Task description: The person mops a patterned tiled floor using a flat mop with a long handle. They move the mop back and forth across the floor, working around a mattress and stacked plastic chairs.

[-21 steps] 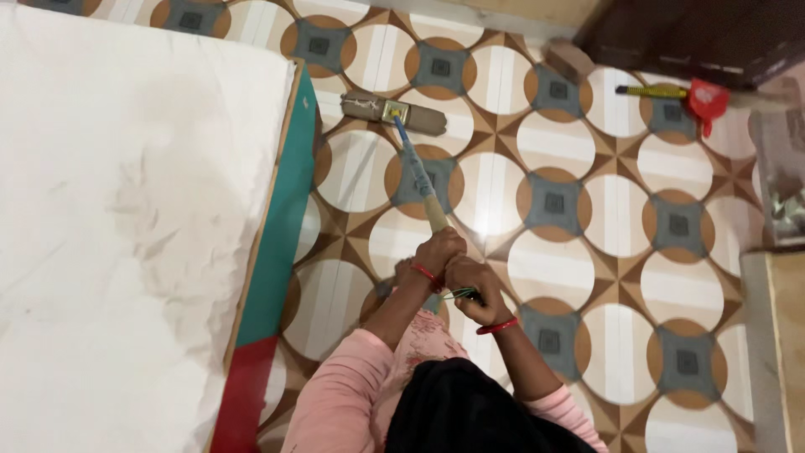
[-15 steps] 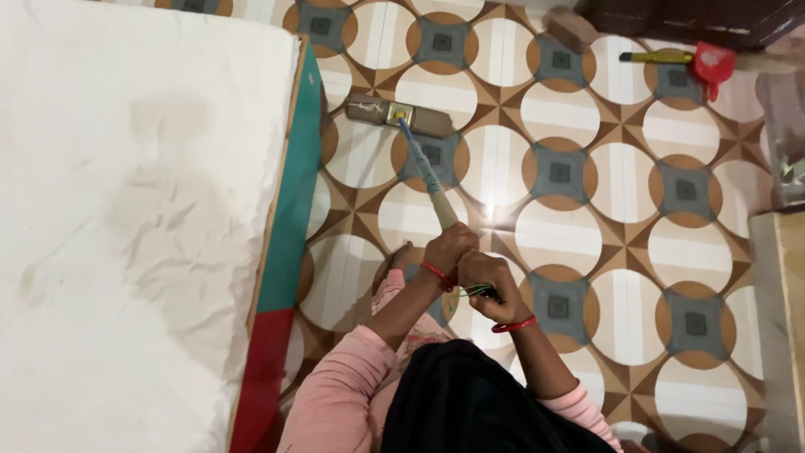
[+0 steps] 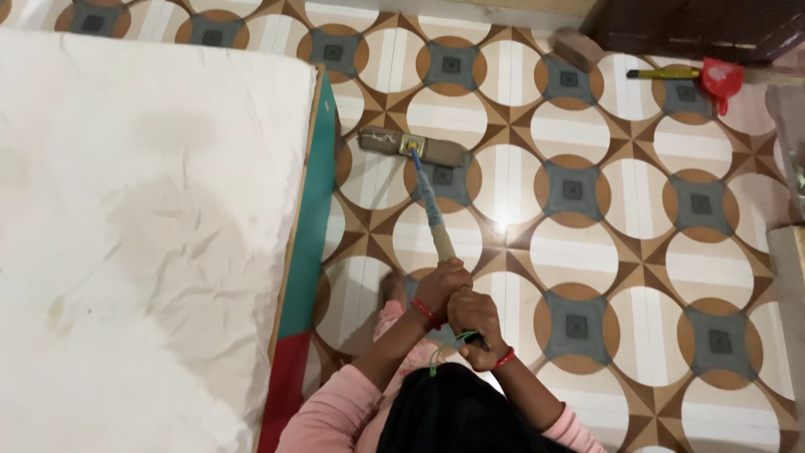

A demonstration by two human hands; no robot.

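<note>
Patterned floor tiles (image 3: 587, 252) of brown rings, white bars and grey squares, seen from above beside a bed. Flat mop (image 3: 428, 189) planted on those tiles, its long grey-brown head (image 3: 411, 146) lying crosswise just off the bed's edge, its pole running back and slightly rightward from the head toward the body, blue near the head and pale wood nearer the grip. Left hand (image 3: 440, 288) wrapped tight around the pole, farther along it and so nearer the mop head; right hand (image 3: 476, 317) clenched just behind it on the pole's end, the two touching, a green cord loop (image 3: 453, 346) dangling beneath. Red bangles at both wrists, pink sleeves (image 3: 335, 411) below. Mop head well ahead of both hands, up-frame and a little left, with the pole's long axis pointing almost straight away. Bare foot (image 3: 392, 289) partly visible on the tiles just left of the hands. Bed (image 3: 142, 243) with rumpled white sheet filling the left side, edged by a teal and red board (image 3: 303, 277). Red dustpan with yellow handle (image 3: 700, 77) well apart near dark furniture (image 3: 696, 25) at the top right
</note>
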